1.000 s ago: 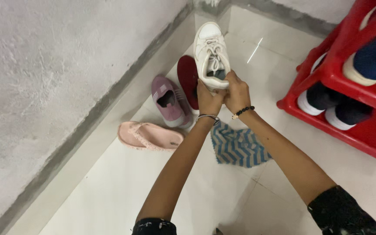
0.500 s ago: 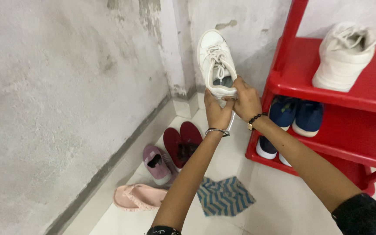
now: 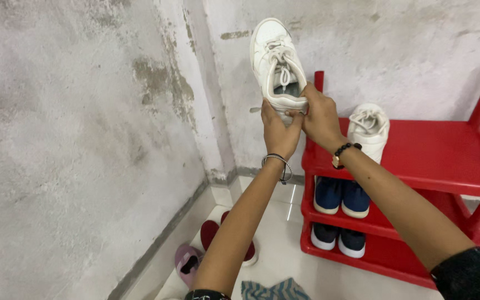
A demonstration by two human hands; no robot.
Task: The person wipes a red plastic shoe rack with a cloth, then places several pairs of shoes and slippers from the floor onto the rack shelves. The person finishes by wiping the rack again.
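Hands: left hand (image 3: pixel 278 130) and right hand (image 3: pixel 319 114) pinch heel | laced white leather sneaker (image 3: pixel 276 62) | red plastic rack (image 3: pixel 434 158)

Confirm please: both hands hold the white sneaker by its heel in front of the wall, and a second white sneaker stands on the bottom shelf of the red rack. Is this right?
Not quite. The second white sneaker stands on the top shelf of the red rack, not the bottom one; the lower shelves hold dark blue shoes. The head view shows this. The left hand and right hand do hold the white sneaker by its heel.
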